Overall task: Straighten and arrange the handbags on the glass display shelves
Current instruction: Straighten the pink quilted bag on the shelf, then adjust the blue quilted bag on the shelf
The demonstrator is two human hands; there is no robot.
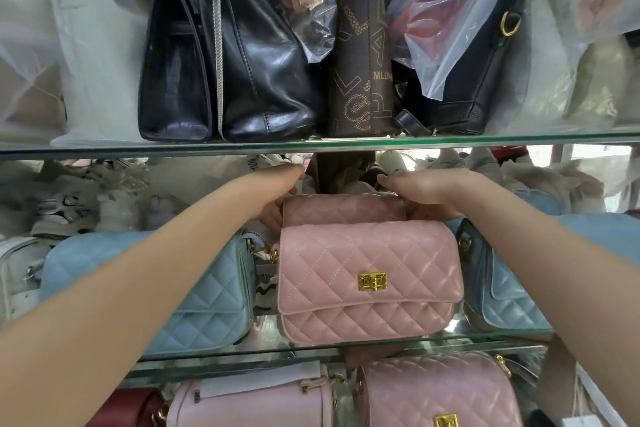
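Two pink quilted handbags stand one behind the other on the middle glass shelf. The front pink bag has a gold clasp and faces me upright. Behind it the rear pink bag shows only its top. My left hand grips the rear bag's left end, fingers partly hidden behind it. My right hand holds its right end, fingers curled over the top corner. A light blue quilted bag flanks the left, another blue bag the right.
The upper glass shelf carries black leather bags, a brown monogram bag and bags in clear plastic. Below are a pale pink bag, a quilted pink bag and a dark red one.
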